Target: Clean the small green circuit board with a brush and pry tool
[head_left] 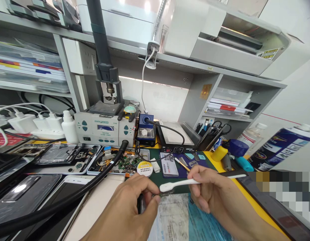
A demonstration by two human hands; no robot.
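My right hand [207,189] is closed round the handle of a white toothbrush [180,183], whose head points left. My left hand [134,204] pinches a small circuit board [160,194] between thumb and fingers, and most of that board is hidden. The brush head is right at the edge of the board and my left fingertips; whether they touch, I cannot tell. Under both hands lies a worn, stained work pad [172,214], pale on the left and blue on the right. A cotton swab [182,164] shows just beyond my right fingers.
A thick black hose [94,182] crosses the left side over several phones [77,184]. Behind stand a tray of small boards [131,164], a round tin [144,169], a hot-air station [104,129] and a heating plate [173,134]. A spray can [280,147] is at right.
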